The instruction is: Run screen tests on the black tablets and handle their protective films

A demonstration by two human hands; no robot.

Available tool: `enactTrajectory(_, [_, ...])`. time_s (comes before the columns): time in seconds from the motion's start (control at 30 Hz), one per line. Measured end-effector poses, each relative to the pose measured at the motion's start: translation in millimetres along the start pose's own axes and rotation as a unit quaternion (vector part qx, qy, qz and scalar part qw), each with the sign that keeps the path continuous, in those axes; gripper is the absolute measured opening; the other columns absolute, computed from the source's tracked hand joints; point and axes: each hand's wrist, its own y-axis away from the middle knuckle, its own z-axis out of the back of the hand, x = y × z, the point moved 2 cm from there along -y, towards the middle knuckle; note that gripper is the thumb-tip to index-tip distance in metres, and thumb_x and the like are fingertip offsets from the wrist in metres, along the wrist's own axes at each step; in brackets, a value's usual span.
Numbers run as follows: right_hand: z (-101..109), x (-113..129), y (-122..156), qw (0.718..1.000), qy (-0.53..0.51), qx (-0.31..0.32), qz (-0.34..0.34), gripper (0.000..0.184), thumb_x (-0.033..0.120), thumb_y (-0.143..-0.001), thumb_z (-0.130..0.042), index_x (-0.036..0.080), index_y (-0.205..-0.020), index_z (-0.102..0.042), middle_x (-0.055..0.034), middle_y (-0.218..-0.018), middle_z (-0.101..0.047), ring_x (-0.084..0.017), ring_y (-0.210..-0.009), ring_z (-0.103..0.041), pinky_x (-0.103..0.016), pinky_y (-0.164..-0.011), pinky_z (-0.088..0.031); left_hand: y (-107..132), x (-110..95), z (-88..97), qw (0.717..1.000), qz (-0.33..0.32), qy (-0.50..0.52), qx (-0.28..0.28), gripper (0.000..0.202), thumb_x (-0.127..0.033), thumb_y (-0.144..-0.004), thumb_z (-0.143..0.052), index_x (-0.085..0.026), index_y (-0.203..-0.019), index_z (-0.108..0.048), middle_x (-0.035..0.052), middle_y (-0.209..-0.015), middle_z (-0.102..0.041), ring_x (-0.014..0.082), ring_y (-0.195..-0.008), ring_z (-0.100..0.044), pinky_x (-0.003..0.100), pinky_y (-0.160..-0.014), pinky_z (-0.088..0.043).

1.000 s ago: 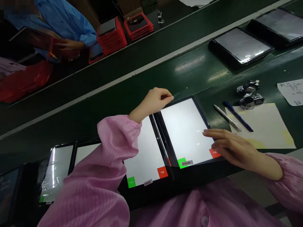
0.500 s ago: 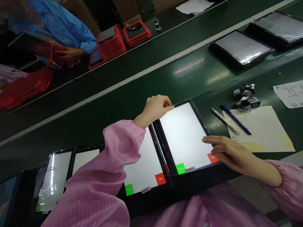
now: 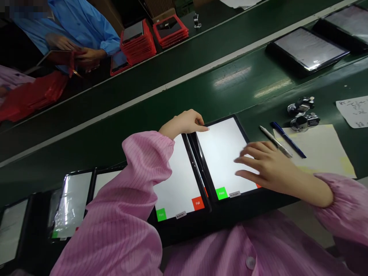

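Observation:
A tablet [image 3: 221, 153] with a bright white screen lies before me, a green Pass box at its lower left and a red box at its lower right, partly covered by my right hand. My left hand [image 3: 184, 122] grips its upper left corner, fingers curled and thumb on the screen edge. Over the right side of the screen, my right hand [image 3: 267, 165] is open with fingers apart; whether a fingertip touches the glass I cannot tell. Close on the left lies a second lit tablet [image 3: 181, 176] with Pass and Fail boxes, partly hidden by my left sleeve.
More tablets [image 3: 73, 203] line the left. On the right are a white pen [image 3: 275, 141], a blue pen [image 3: 289, 140], a yellowish sheet [image 3: 324, 149] and metal stamps [image 3: 304, 122]. Beyond are stacked tablets [image 3: 310, 48], red-cased stacks [image 3: 138, 46] and a co-worker in blue [image 3: 83, 27].
My right hand has moved left and up from the tablet's right edge to over its screen, fingers spreading. My left hand stays at the corner. The co-worker's held tablet has been lowered.

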Motion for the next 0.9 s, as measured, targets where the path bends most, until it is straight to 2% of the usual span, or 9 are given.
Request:
enactTrajectory(0.1, [-25,14,-37,0.998,0.043,0.044,0.030,0.030,0.038,-0.110,-0.059,0.016,-0.124,-0.074,-0.0181,-0.128,-0.073,-0.036,-0.126,-0.066,-0.049,-0.097,-0.057,9,10,7.5,0.999,-0.001,-0.009,-0.045,0.030,-0.036,-0.082,-0.082,-0.022,-0.108,-0.080,0.0084,-0.106,-0.080,0.0308,-0.101,-0.074,0.051,-0.105,-0.053])
enactTrajectory(0.2, [-44,15,-67,0.995,0.062,0.081,0.022,0.040,0.038,-0.106,-0.065,0.019,-0.141,-0.069,-0.0199,-0.148,-0.065,-0.044,-0.141,-0.057,-0.062,-0.107,-0.054,45,26,13.2,0.972,0.002,-0.030,-0.232,0.027,-0.029,-0.091,-0.073,-0.023,-0.117,-0.078,0.0079,-0.117,-0.080,0.0314,-0.115,-0.073,0.064,-0.122,-0.038])
enactTrajectory(0.27, [-47,12,-74,0.993,0.062,0.095,0.028,0.044,0.035,-0.106,-0.066,0.020,-0.147,-0.066,-0.0203,-0.154,-0.061,-0.047,-0.145,-0.053,-0.068,-0.108,-0.051,87,41,5.1,0.945,-0.026,-0.017,-0.326,0.024,-0.029,-0.098,-0.065,-0.024,-0.118,-0.078,0.0068,-0.119,-0.080,0.0288,-0.112,-0.074,0.063,-0.121,-0.041])
enactTrajectory(0.33, [-42,16,-67,0.993,0.030,0.094,0.068,0.033,0.032,-0.107,-0.064,0.022,-0.137,-0.073,-0.0163,-0.149,-0.066,-0.043,-0.142,-0.057,-0.069,-0.110,-0.050,140,57,-17.0,0.929,-0.085,-0.017,-0.361,0.021,-0.033,-0.101,-0.064,-0.025,-0.113,-0.078,0.0048,-0.113,-0.081,0.0264,-0.103,-0.077,0.056,-0.114,-0.052])
enactTrajectory(0.43, [-28,36,-36,0.989,-0.048,0.063,0.127,0.029,0.029,-0.113,-0.051,0.024,-0.116,-0.079,-0.0083,-0.128,-0.077,-0.029,-0.126,-0.069,-0.058,-0.115,-0.049,219,79,-72.1,0.903,-0.195,-0.090,-0.372,0.019,-0.030,-0.105,-0.063,-0.024,-0.119,-0.074,0.0026,-0.109,-0.081,0.0198,-0.097,-0.077,0.044,-0.116,-0.052])
enactTrajectory(0.57, [-14,63,2,0.996,-0.043,-0.010,0.079,0.042,0.038,-0.118,-0.037,0.023,-0.113,-0.076,-0.0056,-0.133,-0.076,-0.024,-0.123,-0.070,-0.050,-0.117,-0.045,285,106,-151.3,0.895,-0.170,-0.118,-0.394,0.024,-0.014,-0.102,-0.064,-0.020,-0.124,-0.072,0.0067,-0.117,-0.076,0.0163,-0.109,-0.074,0.036,-0.129,-0.039])
enactTrajectory(0.7, [-1,64,8,0.996,-0.024,-0.049,0.068,0.025,0.032,-0.115,-0.047,0.023,-0.118,-0.070,-0.0073,-0.136,-0.074,-0.026,-0.123,-0.069,-0.049,-0.114,-0.047,301,119,-192.6,0.895,-0.125,-0.119,-0.411,0.034,-0.018,-0.102,-0.065,-0.023,-0.135,-0.071,0.0117,-0.150,-0.061,0.0236,-0.143,-0.058,0.044,-0.137,-0.024])
enactTrajectory(0.8, [3,53,3,0.997,-0.022,-0.071,0.032,0.014,0.026,-0.110,-0.058,0.022,-0.118,-0.069,-0.0111,-0.132,-0.074,-0.029,-0.122,-0.068,-0.049,-0.100,-0.054,297,123,-193.4,0.884,-0.092,-0.073,-0.452,0.051,-0.023,-0.104,-0.064,-0.027,-0.154,-0.059,0.0117,-0.156,-0.059,0.0258,-0.139,-0.061,0.047,-0.132,-0.036])
enactTrajectory(0.9, [-3,46,3,0.998,-0.009,-0.057,0.008,0.015,0.032,-0.111,-0.057,0.024,-0.112,-0.070,-0.0102,-0.134,-0.074,-0.032,-0.121,-0.069,-0.052,-0.096,-0.056,286,126,-185.4,0.870,-0.098,-0.023,-0.482,0.057,-0.023,-0.105,-0.061,-0.031,-0.161,-0.052,0.0091,-0.150,-0.064,0.0243,-0.134,-0.065,0.044,-0.128,-0.042])
